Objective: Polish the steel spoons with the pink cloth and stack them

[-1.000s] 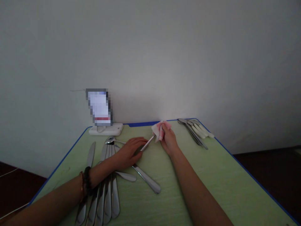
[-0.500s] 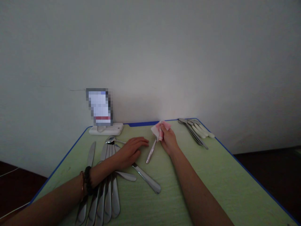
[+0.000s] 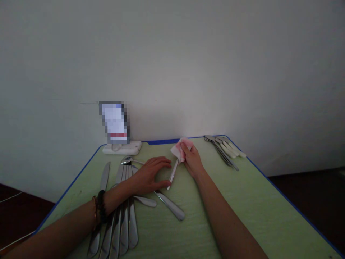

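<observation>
Left hand: palm down, fingers extended forward and together, thumb spread apart; right hand: fingers curled, thumb on top in a closed grip; both forearms reach inward from the lower corners.

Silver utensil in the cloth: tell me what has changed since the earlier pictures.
The silver utensil has swung to point more toward the person. The left hand let go of it, then moved its thumb to the handle's end. The right hand and cloth shifted slightly left. The phone and other cutlery stayed put.
</observation>
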Demonstrator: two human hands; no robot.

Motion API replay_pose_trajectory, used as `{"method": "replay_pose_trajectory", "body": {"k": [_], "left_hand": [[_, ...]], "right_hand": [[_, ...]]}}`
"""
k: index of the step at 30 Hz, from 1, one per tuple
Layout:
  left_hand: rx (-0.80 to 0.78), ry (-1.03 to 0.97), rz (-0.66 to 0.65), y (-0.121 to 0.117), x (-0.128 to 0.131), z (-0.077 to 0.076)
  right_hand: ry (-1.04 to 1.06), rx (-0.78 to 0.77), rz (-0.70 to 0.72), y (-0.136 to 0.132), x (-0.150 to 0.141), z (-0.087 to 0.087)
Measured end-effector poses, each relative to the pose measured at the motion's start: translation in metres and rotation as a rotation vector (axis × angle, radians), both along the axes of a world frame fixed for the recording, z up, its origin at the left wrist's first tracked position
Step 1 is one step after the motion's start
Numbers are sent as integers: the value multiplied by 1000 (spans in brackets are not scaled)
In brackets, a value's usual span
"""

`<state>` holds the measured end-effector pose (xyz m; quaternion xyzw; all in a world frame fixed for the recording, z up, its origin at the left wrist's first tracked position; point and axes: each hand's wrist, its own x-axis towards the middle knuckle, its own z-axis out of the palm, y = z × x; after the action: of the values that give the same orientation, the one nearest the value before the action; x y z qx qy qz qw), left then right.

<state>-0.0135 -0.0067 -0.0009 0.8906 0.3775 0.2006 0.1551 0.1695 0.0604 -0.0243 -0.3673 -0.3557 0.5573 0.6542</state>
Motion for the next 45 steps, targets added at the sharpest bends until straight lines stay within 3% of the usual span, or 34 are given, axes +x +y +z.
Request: {"method": "replay_pose_trajectory", "body": {"k": [9,16,25,36,45], "left_hand": [[7,-25,-2,5,-2,-6],[-14,-56,-16,9,-5,-8],[-18,-116,-14,10,-6,-8],[17,-86,19,12,-10,-23],[11,-80,31,10,-7,-16]], "right_hand": [[-12,8,-9,3,0,-3],[36,-42,29,-2,1,5],[4,11,3,-2,0,5],[-8,-9,208,-5,10,7],[-207,66,55,-3,7,2]]}}
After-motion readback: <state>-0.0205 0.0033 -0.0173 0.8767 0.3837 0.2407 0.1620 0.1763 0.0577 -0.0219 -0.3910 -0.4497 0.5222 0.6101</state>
